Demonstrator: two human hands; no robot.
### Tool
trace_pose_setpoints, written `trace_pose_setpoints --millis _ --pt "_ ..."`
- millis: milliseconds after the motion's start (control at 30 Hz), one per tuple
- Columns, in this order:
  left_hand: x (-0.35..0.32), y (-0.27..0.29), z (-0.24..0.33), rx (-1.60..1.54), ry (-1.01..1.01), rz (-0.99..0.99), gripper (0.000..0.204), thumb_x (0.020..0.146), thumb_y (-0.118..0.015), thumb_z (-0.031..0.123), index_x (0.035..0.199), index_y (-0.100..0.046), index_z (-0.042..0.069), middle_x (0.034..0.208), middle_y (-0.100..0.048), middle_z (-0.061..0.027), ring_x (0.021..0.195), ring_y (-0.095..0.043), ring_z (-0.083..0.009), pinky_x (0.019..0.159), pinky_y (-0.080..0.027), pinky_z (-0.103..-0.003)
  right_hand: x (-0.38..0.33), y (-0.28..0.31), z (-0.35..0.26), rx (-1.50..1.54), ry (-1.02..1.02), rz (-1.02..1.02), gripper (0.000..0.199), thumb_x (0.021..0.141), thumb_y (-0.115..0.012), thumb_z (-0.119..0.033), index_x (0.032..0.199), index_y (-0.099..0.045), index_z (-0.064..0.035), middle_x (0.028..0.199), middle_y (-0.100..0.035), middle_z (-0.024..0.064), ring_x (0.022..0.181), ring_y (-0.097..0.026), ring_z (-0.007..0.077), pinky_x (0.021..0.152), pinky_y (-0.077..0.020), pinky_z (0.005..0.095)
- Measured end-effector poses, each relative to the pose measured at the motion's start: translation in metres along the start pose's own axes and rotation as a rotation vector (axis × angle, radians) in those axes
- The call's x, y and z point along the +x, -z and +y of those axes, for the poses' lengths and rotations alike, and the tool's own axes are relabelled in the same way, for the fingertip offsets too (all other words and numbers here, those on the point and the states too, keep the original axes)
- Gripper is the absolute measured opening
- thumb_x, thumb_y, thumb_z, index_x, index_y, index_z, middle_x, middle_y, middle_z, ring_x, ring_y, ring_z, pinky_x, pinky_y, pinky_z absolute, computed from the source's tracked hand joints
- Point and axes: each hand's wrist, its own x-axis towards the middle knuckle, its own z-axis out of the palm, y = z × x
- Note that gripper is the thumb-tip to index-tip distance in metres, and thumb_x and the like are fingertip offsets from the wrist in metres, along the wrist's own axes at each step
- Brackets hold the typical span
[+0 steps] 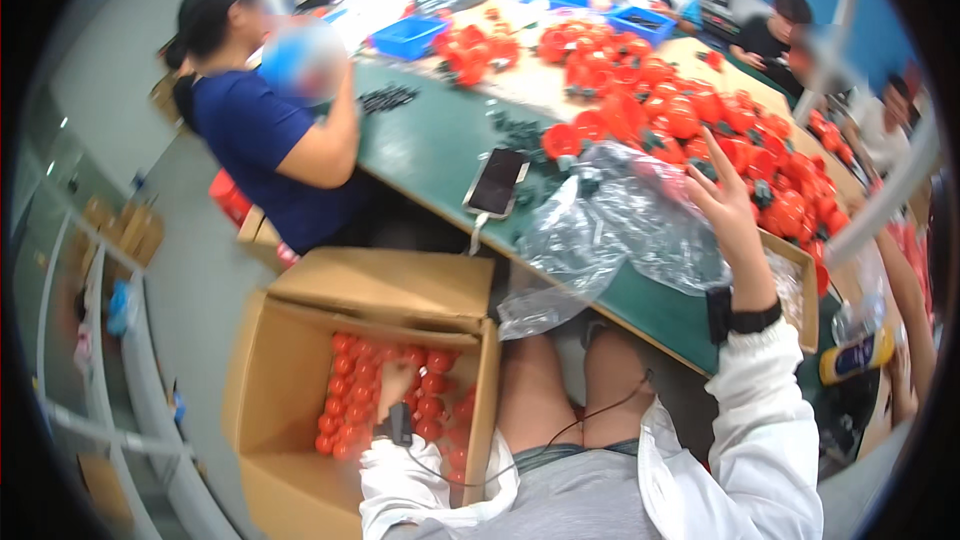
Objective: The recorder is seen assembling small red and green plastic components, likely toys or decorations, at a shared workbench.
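Observation:
My left hand (396, 380) reaches down into an open cardboard box (290, 285) beside my legs. It touches or hovers just over the red round plastic pieces (345, 390) set in rows there; its fingers are blurred, and whatever they may hold is hidden. Over the green table (400, 155), my right hand (722, 202) is raised with fingers spread and nothing in them. Just below and behind it lies a heap of glossy red plastic parts (680, 115), some with dark green pieces. A crumpled clear plastic bag (610, 225) covers the table edge to the left of that hand.
A phone (496, 183) with a white cable lies near the table edge. Small dark green parts (520, 130) are scattered beside it. Blue bins (408, 37) stand farther back. A person in blue (260, 125) stands at left; others sit across the table. A yellow bottle (856, 356) is at right.

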Motion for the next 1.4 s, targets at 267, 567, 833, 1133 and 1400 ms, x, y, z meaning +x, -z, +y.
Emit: trace_pose_setpoints --millis 267,567,833,1133,1400 --pt "-0.006 -0.114 -0.143 0.912 0.090 0.245 0.026 0.082 -0.051 0.031 0.103 -0.059 0.018 0.126 -0.043 -0.0194 0.116 -0.043 -0.0328 0.081 -0.045 -0.049 -0.071 0.065 -0.023 -0.496 0.100 0.122 0.020 0.079 -0.060 -0.002 0.098 -0.062 0.0029 0.102 -0.061 0.0117 0.092 -0.059 0.0142 0.077 -0.0484 0.0253" --pt "0.020 -0.078 -0.160 1.006 -0.328 -0.030 0.034 0.080 -0.051 0.028 0.107 -0.053 0.006 0.106 -0.049 -0.0264 0.105 -0.046 -0.0443 0.089 -0.040 -0.050 -0.114 0.163 0.045 -1.011 -0.111 0.150 0.008 0.067 -0.062 -0.002 0.075 -0.065 0.0004 0.068 -0.061 0.0169 0.063 -0.061 0.0268 0.060 -0.0474 0.0339" --pt "-0.005 0.032 -0.034 -0.176 -0.405 0.953 0.047 0.092 -0.041 0.032 0.121 -0.043 -0.005 0.121 -0.047 -0.0224 0.111 -0.046 -0.0361 0.091 -0.039 -0.045 -0.137 0.185 0.088 -1.152 0.030 0.225 0.003 0.062 -0.059 0.000 0.065 -0.058 0.0006 0.062 -0.057 0.0157 0.059 -0.056 0.0309 0.058 -0.0451 0.0370" --pt "-0.159 0.002 0.223 -1.339 -0.397 -0.194 0.047 0.089 -0.035 0.045 0.108 -0.052 0.005 0.097 -0.060 -0.0180 0.075 -0.063 -0.0321 0.058 -0.055 -0.037 -0.131 0.072 -0.020 -0.241 -0.159 0.188 0.006 0.072 -0.061 0.002 0.077 -0.059 0.0000 0.070 -0.058 0.0018 0.066 -0.056 0.0084 0.060 -0.0440 0.0216" --pt "-0.202 -0.129 0.239 -0.933 -0.017 -0.873 0.042 0.086 -0.039 0.033 0.115 -0.040 0.002 0.103 -0.057 -0.0195 0.090 -0.060 -0.0287 0.077 -0.051 -0.040 -0.157 0.008 -0.016 0.328 -0.283 -0.373 0.010 0.080 -0.061 0.002 0.089 -0.064 0.0055 0.087 -0.059 0.0093 0.080 -0.058 0.0132 0.070 -0.0467 0.0249"
